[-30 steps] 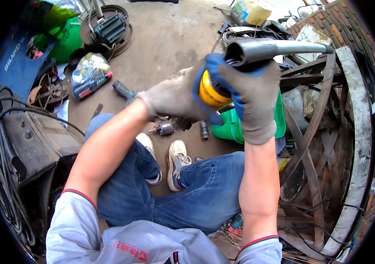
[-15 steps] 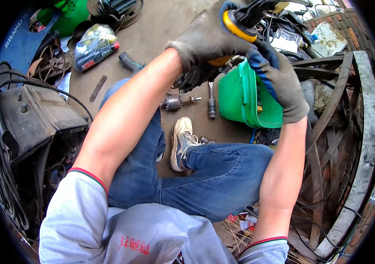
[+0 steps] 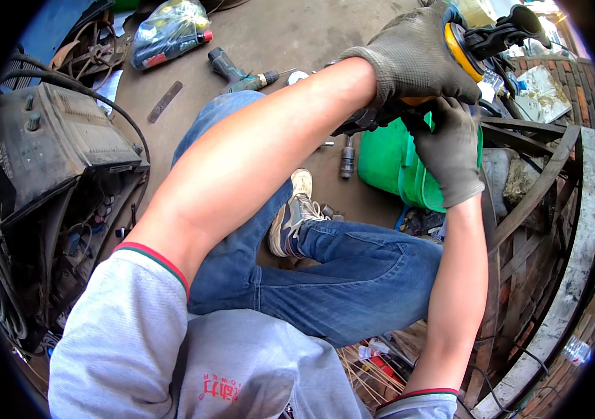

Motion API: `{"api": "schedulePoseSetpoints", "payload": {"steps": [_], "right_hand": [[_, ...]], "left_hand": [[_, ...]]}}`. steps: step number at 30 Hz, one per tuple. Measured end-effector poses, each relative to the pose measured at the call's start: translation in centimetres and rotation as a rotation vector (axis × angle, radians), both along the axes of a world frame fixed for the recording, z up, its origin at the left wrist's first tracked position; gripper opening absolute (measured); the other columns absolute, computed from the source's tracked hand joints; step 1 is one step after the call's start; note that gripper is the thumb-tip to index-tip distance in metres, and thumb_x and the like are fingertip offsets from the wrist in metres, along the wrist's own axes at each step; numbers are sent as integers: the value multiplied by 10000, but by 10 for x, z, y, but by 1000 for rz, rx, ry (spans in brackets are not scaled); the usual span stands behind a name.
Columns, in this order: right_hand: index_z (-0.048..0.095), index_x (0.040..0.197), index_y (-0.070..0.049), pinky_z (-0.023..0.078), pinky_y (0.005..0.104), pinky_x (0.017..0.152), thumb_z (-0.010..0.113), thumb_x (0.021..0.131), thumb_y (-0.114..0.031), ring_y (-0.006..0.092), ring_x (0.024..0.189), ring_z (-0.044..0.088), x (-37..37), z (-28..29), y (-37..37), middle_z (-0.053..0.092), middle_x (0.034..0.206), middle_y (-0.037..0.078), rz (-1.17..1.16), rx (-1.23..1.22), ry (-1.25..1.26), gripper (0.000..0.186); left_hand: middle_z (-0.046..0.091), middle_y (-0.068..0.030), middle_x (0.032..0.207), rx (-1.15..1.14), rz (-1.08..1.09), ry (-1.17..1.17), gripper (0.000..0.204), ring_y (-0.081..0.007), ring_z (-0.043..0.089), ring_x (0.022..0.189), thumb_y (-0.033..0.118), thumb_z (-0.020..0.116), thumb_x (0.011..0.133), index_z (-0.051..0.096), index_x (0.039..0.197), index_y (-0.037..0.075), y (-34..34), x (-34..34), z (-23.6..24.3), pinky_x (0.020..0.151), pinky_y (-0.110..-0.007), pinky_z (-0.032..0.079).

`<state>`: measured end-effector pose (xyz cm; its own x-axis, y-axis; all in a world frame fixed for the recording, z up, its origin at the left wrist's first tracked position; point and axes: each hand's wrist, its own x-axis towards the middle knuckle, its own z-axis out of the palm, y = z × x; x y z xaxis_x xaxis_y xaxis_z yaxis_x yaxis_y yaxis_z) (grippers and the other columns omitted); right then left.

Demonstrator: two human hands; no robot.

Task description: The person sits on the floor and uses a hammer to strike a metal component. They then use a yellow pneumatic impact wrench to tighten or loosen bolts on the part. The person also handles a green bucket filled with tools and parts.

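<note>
Shifting right since the earlier frame, the left hand is carrying the yellow-and-black tool with it, and the drill, then partly hidden behind the left forearm, is now showing more fully on the floor.

Gloved, the left hand is clamping around the tool at the far right, just beyond the green bucket. The tool's black end is pointing right, away from the glove. Also gloved, the right hand is reaching up on the near side of the tool, its fingers bending close to the underside; whether they are gripping it, I cannot tell.

Left of the bucket, a metal socket is lying on the floor, beyond the shoe. Farther left, a flat strip is resting near the drill, and a plastic bag is sitting beyond both. A dark machine is standing at the left, cables hanging beside it. At the right, a white-painted beam is running from far to near.
</note>
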<state>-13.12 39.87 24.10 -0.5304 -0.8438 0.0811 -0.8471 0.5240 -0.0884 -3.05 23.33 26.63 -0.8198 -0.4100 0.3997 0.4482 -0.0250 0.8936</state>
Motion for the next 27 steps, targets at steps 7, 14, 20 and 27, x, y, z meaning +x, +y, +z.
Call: {"api": "schedulePoseSetpoints", "payload": {"steps": [7, 14, 20, 27], "right_hand": [[660, 977, -95, 329, 565, 1081, 800, 697, -277, 325, 1061, 584, 12, -14, -1, 631, 997, 107, 38, -86, 538, 362], [661, 966, -104, 352, 561, 1056, 804, 696, -275, 338, 1068, 589, 12, -12, -4, 636, 1016, 112, 72, -99, 551, 350], [665, 953, -111, 366, 562, 1044, 808, 691, -269, 341, 1061, 592, 13, -12, -8, 638, 1008, 119, 85, -89, 531, 338], [667, 942, -105, 392, 547, 1019, 812, 688, -261, 353, 1066, 591, 12, -7, -9, 645, 1021, 125, 93, -101, 523, 331]], "left_hand": [[703, -235, 1064, -223, 200, -221, 916, -311, 703, 993, 434, 924, 463, 609, 1195, -17, -4, -51, -27, 892, -387, 560], [698, -245, 1072, -218, 151, -250, 895, -328, 701, 995, 420, 918, 470, 606, 1185, -19, -6, -52, -33, 890, -396, 562], [703, -236, 1068, -261, 212, -209, 892, -322, 706, 979, 407, 919, 476, 603, 1187, -30, -7, -50, -32, 873, -395, 568], [700, -179, 1023, 111, -181, -227, 752, -247, 688, 895, 248, 826, 626, 523, 1251, -40, -21, -15, -9, 772, -355, 566]]}}
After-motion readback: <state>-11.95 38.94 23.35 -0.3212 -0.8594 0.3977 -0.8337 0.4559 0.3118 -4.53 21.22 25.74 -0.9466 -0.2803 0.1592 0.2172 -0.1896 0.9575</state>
